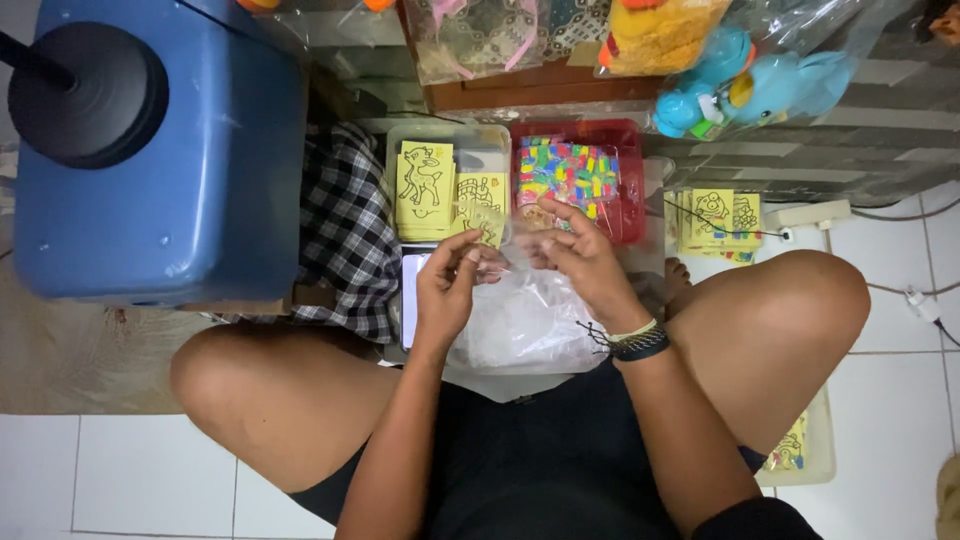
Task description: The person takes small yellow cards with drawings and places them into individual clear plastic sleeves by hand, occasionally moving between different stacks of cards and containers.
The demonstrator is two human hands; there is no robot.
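Above the lap, left hand (445,285) and right hand (580,255) pinch a small clear plastic sleeve (500,262), fingers closed on its edges. Yellow picture cards (425,185) sit just beyond in a clear plastic tray (470,135), beside a red tray of colourful packets (570,175).

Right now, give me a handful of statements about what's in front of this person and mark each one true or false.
1. The left hand and right hand are raised together over a heap of clear plastic bags. True.
2. The red tray holds yellow picture cards. False: it holds small multicoloured pieces; the yellow cards lie in the clear tray.
3. A blue container stands to the person's left. True.
4. The right wrist is bare. False: it wears bracelets.
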